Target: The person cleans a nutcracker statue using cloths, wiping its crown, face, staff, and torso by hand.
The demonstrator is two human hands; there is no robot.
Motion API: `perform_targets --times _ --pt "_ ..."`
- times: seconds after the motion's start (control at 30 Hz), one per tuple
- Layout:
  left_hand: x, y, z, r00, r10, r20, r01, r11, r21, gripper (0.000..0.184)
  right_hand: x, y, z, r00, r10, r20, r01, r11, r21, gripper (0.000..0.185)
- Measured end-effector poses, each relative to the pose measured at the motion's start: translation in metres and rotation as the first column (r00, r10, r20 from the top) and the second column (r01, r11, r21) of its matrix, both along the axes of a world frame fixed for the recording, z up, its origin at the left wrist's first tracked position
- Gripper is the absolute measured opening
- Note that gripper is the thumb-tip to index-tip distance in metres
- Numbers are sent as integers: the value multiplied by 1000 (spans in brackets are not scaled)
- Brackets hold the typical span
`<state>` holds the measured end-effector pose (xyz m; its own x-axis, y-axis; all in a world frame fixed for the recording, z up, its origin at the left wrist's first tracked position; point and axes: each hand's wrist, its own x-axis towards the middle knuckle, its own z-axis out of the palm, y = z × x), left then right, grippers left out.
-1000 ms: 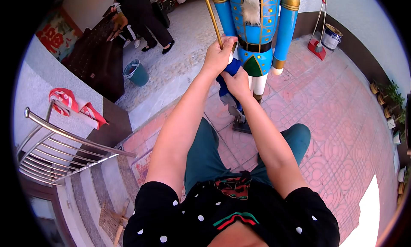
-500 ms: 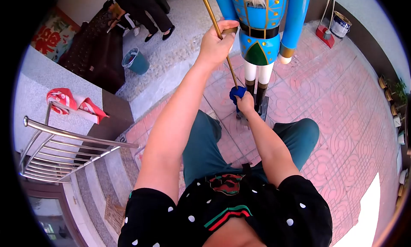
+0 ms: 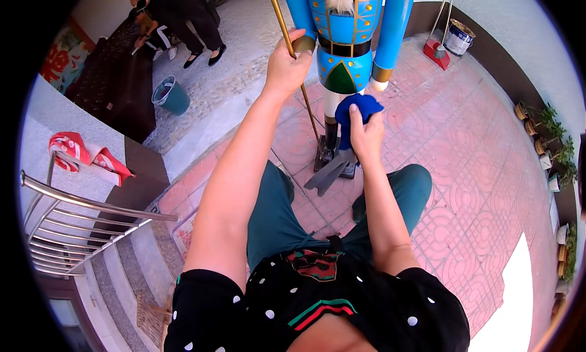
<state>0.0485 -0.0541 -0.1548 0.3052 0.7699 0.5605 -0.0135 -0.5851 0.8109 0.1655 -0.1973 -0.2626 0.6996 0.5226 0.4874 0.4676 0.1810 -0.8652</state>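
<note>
A large blue nutcracker figure (image 3: 345, 22) with gold trim and a black belt stands upright in front of me. My left hand (image 3: 289, 68) is closed around the gold cuff at the end of the figure's arm, where the thin gold staff (image 3: 307, 101) passes through the grip. Bunched in my right hand (image 3: 366, 135) is a blue cloth (image 3: 361, 106), in front of the figure's white legs. A grey end of the cloth (image 3: 332, 172) hangs down over the dark base. My right thumb presses on the cloth; the other fingers are partly hidden.
To the left are a metal railing (image 3: 97, 202), steps (image 3: 137, 272) and a red-and-white cloth (image 3: 85, 156). A bin (image 3: 171, 97) stands near a dark sofa (image 3: 110, 77) and other people (image 3: 180, 22). A red dustpan (image 3: 436, 54), a paint bucket (image 3: 459, 37) and potted plants (image 3: 552, 132) line the wall.
My right hand has risen from low beside the staff to the front of the figure's legs, and the cloth now hangs loose. My left hand keeps its hold while the view shifts.
</note>
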Motion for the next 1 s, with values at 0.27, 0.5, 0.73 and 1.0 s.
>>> perform_targets --times 0.27,0.5,0.73,1.0 --pt "2 13 -10 1000 0 -7 0 999 -32 46 17 50 77 821 -376 429 259 916 306 27" --pt "4 12 -10 990 91 -105 -80 991 107 46 4 38 25 622 -366 692 230 930 285 33" --pt "6 10 -11 996 69 -50 -66 996 55 48 1 3 20 786 -16 617 102 989 -105 26" --pt "4 7 -7 994 87 -73 -84 996 43 49 -4 58 81 381 -262 887 165 963 214 17"
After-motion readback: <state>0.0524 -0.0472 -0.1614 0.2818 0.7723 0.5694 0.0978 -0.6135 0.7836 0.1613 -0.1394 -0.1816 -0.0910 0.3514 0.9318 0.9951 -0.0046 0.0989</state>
